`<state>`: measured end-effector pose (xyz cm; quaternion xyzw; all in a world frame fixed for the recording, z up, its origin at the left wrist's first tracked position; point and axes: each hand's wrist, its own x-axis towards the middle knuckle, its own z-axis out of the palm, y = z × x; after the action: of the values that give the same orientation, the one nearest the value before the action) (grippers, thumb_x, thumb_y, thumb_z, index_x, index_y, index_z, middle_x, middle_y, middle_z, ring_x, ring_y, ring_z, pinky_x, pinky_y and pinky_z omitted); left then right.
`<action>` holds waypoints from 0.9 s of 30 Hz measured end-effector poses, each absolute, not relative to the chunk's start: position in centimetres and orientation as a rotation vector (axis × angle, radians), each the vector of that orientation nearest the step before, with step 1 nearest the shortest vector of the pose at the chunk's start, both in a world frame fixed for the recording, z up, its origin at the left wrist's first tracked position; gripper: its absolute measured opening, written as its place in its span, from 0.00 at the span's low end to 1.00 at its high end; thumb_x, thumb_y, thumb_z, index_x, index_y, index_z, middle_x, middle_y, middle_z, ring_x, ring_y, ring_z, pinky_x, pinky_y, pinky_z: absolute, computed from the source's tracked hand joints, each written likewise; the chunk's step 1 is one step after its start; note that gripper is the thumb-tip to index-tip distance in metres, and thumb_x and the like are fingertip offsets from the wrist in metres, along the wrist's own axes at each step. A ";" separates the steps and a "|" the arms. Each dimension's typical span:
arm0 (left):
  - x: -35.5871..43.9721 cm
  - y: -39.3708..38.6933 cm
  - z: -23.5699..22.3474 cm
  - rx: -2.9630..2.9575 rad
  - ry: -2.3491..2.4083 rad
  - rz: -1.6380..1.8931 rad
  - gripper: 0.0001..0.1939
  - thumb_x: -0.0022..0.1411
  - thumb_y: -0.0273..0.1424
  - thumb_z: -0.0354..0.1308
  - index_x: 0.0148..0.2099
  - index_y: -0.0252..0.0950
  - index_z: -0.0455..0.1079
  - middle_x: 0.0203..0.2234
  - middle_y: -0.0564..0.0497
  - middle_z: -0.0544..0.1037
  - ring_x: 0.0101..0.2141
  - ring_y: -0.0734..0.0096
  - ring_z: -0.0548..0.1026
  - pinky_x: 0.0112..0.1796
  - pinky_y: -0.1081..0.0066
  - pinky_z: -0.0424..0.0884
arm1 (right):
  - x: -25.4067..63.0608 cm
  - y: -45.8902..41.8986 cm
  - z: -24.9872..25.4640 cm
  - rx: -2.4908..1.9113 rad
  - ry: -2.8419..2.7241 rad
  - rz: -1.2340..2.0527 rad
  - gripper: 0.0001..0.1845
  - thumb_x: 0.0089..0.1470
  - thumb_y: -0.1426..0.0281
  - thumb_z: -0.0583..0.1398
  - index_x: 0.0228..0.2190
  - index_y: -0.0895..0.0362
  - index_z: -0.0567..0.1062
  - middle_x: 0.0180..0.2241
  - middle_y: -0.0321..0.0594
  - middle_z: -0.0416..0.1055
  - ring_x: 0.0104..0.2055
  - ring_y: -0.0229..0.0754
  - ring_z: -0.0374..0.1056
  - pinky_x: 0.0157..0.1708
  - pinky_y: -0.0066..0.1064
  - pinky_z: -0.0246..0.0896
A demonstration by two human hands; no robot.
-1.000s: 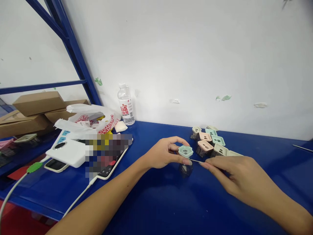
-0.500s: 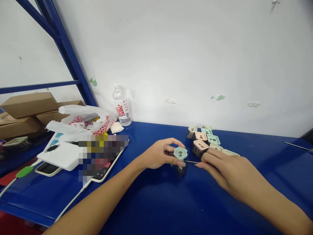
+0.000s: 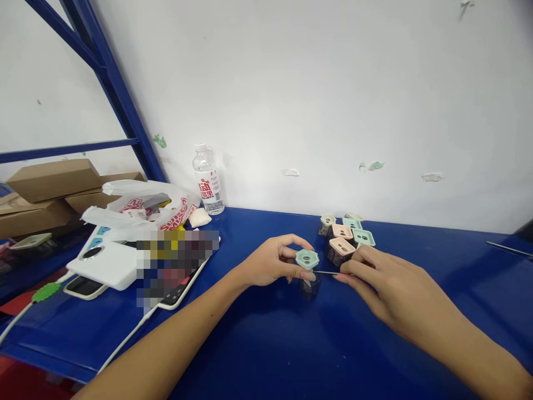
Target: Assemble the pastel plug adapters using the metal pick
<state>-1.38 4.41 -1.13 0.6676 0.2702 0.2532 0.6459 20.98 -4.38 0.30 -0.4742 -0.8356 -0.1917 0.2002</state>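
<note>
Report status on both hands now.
Left hand pinching mint cap. Right hand holding thin metal pin, tip by cap. Pastel caps just behind right hand.

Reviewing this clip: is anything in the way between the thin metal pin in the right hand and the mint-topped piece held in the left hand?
Nothing visible blocks it. The thin metal pin runs clear from the right hand to the mint-topped piece in the left hand, its tip ending beside the left thumbnail.
</note>
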 end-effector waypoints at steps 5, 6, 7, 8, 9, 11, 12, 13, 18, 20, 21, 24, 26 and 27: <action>-1.4 4.4 -1.1 1.516 0.611 0.579 0.28 0.43 0.34 0.71 0.46 0.34 0.66 0.27 0.53 0.76 0.24 0.77 0.71 0.24 0.76 0.66 | 20.9 -4.4 0.2 -1.301 -2.369 -0.523 0.23 0.66 0.60 0.44 0.29 0.55 0.72 0.30 0.39 0.69 0.21 0.36 0.62 0.19 0.29 0.50; -1.4 4.4 -1.1 1.519 0.610 0.578 0.29 0.43 0.34 0.71 0.46 0.34 0.66 0.27 0.53 0.76 0.24 0.77 0.71 0.24 0.76 0.66 | 20.9 -4.4 0.2 -1.287 -2.370 -0.505 0.22 0.66 0.61 0.45 0.29 0.55 0.72 0.30 0.39 0.69 0.23 0.37 0.64 0.21 0.29 0.52; -1.4 4.4 -1.2 1.523 0.611 0.578 0.29 0.43 0.34 0.71 0.46 0.34 0.66 0.27 0.53 0.76 0.25 0.77 0.71 0.24 0.76 0.66 | 20.9 -4.4 0.2 -1.275 -2.370 -0.484 0.22 0.66 0.61 0.45 0.29 0.55 0.72 0.30 0.40 0.70 0.25 0.38 0.65 0.24 0.30 0.54; -1.4 4.4 -1.2 1.527 0.611 0.578 0.29 0.43 0.34 0.71 0.47 0.33 0.66 0.27 0.52 0.76 0.25 0.77 0.71 0.24 0.76 0.66 | 20.9 -4.3 0.3 -1.262 -2.368 -0.469 0.21 0.66 0.61 0.46 0.29 0.55 0.73 0.29 0.40 0.70 0.27 0.39 0.66 0.27 0.31 0.56; -1.4 4.4 -1.2 1.532 0.610 0.578 0.29 0.43 0.34 0.71 0.47 0.33 0.66 0.27 0.52 0.76 0.25 0.76 0.71 0.24 0.76 0.66 | 20.9 -4.3 0.3 -1.256 -2.367 -0.462 0.21 0.66 0.62 0.46 0.29 0.55 0.73 0.28 0.40 0.70 0.29 0.40 0.66 0.29 0.32 0.56; -1.4 4.4 -1.2 1.540 0.608 0.578 0.29 0.43 0.34 0.71 0.47 0.33 0.66 0.27 0.52 0.76 0.25 0.76 0.72 0.24 0.77 0.66 | 20.9 -4.2 0.2 -1.254 -2.370 -0.470 0.22 0.66 0.63 0.46 0.27 0.56 0.73 0.26 0.39 0.69 0.29 0.42 0.65 0.31 0.34 0.55; -1.4 4.4 -1.2 1.542 0.606 0.576 0.29 0.44 0.34 0.71 0.47 0.33 0.66 0.27 0.52 0.76 0.25 0.76 0.72 0.23 0.77 0.66 | 20.9 -4.2 0.2 -1.255 -2.369 -0.481 0.22 0.66 0.63 0.46 0.26 0.56 0.72 0.25 0.39 0.68 0.29 0.42 0.64 0.31 0.34 0.55; -1.4 4.4 -1.2 1.544 0.606 0.575 0.29 0.44 0.34 0.71 0.47 0.33 0.66 0.27 0.52 0.76 0.25 0.76 0.72 0.23 0.77 0.66 | 20.9 -4.1 0.2 -1.256 -2.370 -0.492 0.22 0.66 0.63 0.47 0.25 0.56 0.72 0.25 0.40 0.68 0.29 0.42 0.63 0.31 0.34 0.54; -1.4 4.4 -1.0 1.536 0.605 0.573 0.29 0.44 0.33 0.71 0.48 0.34 0.66 0.28 0.52 0.76 0.25 0.76 0.72 0.23 0.77 0.66 | 20.9 -4.1 -0.1 -1.291 -2.383 -0.514 0.25 0.66 0.60 0.44 0.27 0.55 0.72 0.26 0.39 0.66 0.26 0.40 0.63 0.24 0.31 0.52; -1.5 4.5 -1.1 1.533 0.603 0.578 0.30 0.44 0.33 0.71 0.49 0.34 0.65 0.31 0.50 0.77 0.25 0.76 0.71 0.23 0.77 0.67 | 21.0 -4.2 -0.1 -1.319 -2.373 -0.523 0.26 0.66 0.59 0.42 0.29 0.54 0.73 0.27 0.39 0.67 0.23 0.38 0.63 0.21 0.29 0.49; -1.5 4.5 -1.1 1.531 0.600 0.581 0.30 0.45 0.33 0.70 0.50 0.34 0.64 0.32 0.49 0.77 0.25 0.76 0.71 0.23 0.77 0.67 | 21.0 -4.2 -0.1 -1.330 -2.366 -0.530 0.26 0.66 0.58 0.42 0.29 0.54 0.73 0.28 0.39 0.67 0.22 0.37 0.62 0.20 0.29 0.48; -1.6 4.6 -1.0 1.528 0.588 0.577 0.30 0.47 0.34 0.69 0.51 0.35 0.62 0.38 0.46 0.77 0.26 0.77 0.71 0.24 0.76 0.67 | 21.2 -4.2 0.0 -1.346 -2.356 -0.537 0.26 0.66 0.58 0.42 0.28 0.54 0.73 0.28 0.38 0.67 0.21 0.36 0.63 0.19 0.28 0.48; -1.7 4.4 -0.7 1.549 0.582 0.588 0.27 0.50 0.35 0.67 0.51 0.35 0.63 0.41 0.44 0.77 0.29 0.75 0.73 0.28 0.75 0.67 | 21.4 -4.1 0.1 -1.348 -2.335 -0.529 0.25 0.66 0.58 0.44 0.29 0.54 0.74 0.27 0.38 0.67 0.22 0.36 0.64 0.19 0.28 0.50; -1.8 4.3 -0.5 1.569 0.580 0.608 0.25 0.52 0.36 0.66 0.51 0.35 0.65 0.42 0.44 0.77 0.32 0.73 0.74 0.31 0.74 0.68 | 21.4 -4.1 0.1 -1.353 -2.317 -0.519 0.24 0.66 0.58 0.45 0.30 0.54 0.74 0.28 0.38 0.67 0.22 0.36 0.65 0.20 0.28 0.51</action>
<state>-1.76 4.35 -0.46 0.6850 0.2534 0.2654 0.6294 21.44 -4.14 0.09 -0.4848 -0.8302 -0.1860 0.2031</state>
